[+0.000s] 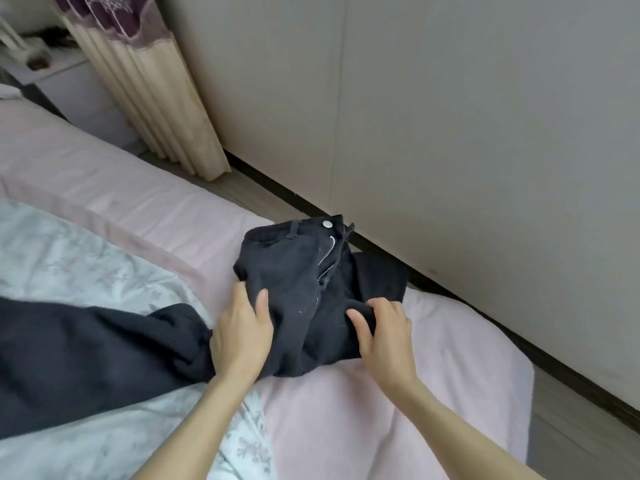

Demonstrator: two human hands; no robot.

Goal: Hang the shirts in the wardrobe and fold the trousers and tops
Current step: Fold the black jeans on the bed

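Both hands, left [240, 336] and right [384, 337], grip black jeans [298, 289] between a dark garment [93, 358] and the wardrobe [450, 116].

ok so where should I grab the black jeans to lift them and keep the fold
Probably by the near edge of the black jeans, one hand at each side, coming from the person's side, where the left hand and right hand already grip. The waistband lies at the far end, so the bundle's thick folded layers are nearest.

Trousers [298, 289] on bed [433, 393], another garment [86, 358] to their left, wardrobe [450, 133] behind
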